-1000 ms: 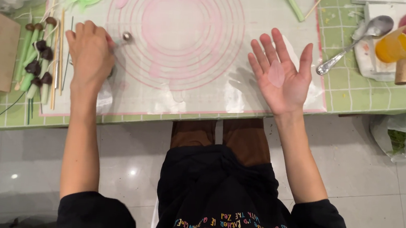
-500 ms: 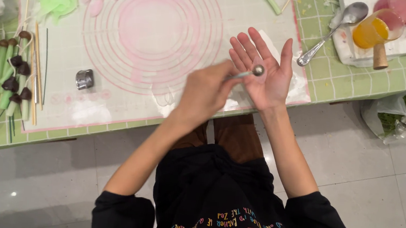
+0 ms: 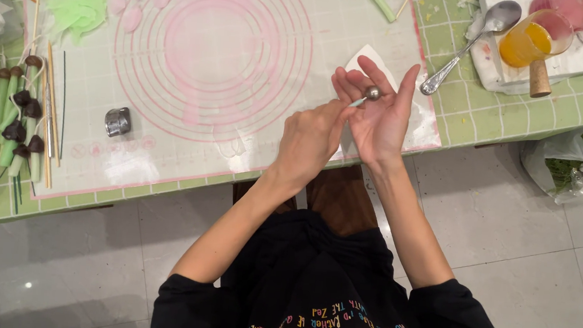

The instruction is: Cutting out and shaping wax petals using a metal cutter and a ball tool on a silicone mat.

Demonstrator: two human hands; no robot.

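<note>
Left hand (image 3: 311, 143) closed around the thin handle of a ball-tipped tool (image 3: 372, 92), fingers curled tight, the handle mostly hidden inside the grip. The round metal ball end rests against the fingers of the right hand (image 3: 378, 119), near their base. Right hand spread flat, palm up, fingers slightly fanned, grasping nothing; the ball only touches it. Both hands hover over the near right part of the work mat (image 3: 166, 153), above a white scrap of paper (image 3: 371, 58) partly hidden by the right hand. Mat is pale with pink concentric rings (image 3: 214, 45) at its middle. A small dull metal block (image 3: 117, 121) lies on the mat, well left of the hands. Further left, along the mat edge, a row of brown-capped green stems (image 3: 18, 119) beside thin wooden sticks (image 3: 50, 115). Green fluffy tuft (image 3: 77, 6) and pale pink petals (image 3: 126, 2) near the far left corner. To the right, off the mat on the green tiled table (image 3: 493, 111), a metal spoon (image 3: 467, 42) lies at a slant, near a cup of orange liquid (image 3: 527, 38) and a cork (image 3: 539, 79).
</note>
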